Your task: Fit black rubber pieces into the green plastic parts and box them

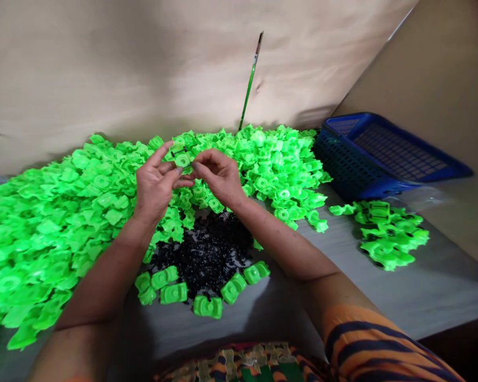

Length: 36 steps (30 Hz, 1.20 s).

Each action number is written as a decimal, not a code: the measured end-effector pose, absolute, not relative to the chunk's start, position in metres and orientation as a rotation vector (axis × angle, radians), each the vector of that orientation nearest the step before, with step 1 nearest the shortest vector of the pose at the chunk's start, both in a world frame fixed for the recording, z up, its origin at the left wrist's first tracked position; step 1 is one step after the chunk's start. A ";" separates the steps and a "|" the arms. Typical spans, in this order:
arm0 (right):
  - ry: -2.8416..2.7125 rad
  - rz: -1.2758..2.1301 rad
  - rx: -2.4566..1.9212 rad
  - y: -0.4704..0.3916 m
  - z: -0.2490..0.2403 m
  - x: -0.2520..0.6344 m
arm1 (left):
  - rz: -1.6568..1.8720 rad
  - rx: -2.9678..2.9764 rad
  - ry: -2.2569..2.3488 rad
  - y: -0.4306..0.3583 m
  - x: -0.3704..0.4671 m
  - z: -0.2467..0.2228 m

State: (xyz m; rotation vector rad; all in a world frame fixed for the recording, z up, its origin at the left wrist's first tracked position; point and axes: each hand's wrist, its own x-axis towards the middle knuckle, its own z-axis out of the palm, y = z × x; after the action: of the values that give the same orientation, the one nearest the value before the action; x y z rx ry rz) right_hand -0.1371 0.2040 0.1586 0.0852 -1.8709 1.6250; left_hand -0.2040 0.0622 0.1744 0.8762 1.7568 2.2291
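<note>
My left hand (pixel 157 183) grips a green toy car body (pixel 182 160), underside facing me, between thumb and fingers above the table. A black wheel axle (pixel 179 152) lies across one end of the body. At the other end, my right hand (pixel 219 175) pinches a small dark part, which looks like another wheel axle (pixel 190 165) and is partly hidden by the fingers. Below both hands is a pile of small black wheel axles (pixel 211 249). Several green car bodies (pixel 173 293) lie along the near edge of that pile.
A large heap of green car bodies (pixel 63 223) spreads along the wall. A green stick (pixel 249 90) leans upright behind it. The blue basket (pixel 358 159) stands back right, with green cars with black wheels (pixel 390 233) in front of it on the grey table (pixel 442 286).
</note>
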 end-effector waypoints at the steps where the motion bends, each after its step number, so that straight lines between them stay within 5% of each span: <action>1: -1.922 1.562 0.062 0.208 0.162 -0.135 | 2.223 0.869 1.743 0.062 -0.206 0.174; 9: -2.908 0.725 -0.035 0.213 0.167 -0.126 | 2.216 0.766 1.732 0.055 -0.215 0.176; 19: -3.007 0.488 -0.159 0.186 0.150 -0.133 | 2.156 0.721 1.706 0.058 -0.216 0.176; 29: -2.841 0.725 -0.103 0.201 0.142 -0.139 | 2.131 0.745 1.696 0.061 -0.210 0.175; 36: -2.441 1.246 -0.134 0.223 0.159 -0.139 | 2.127 0.746 1.743 0.064 -0.213 0.172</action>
State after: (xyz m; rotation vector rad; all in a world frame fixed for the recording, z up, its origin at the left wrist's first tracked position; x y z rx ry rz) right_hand -0.1385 0.2232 0.1591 -0.1336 -2.4409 1.2460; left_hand -0.2126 0.0640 0.1720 0.7463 1.7433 2.1265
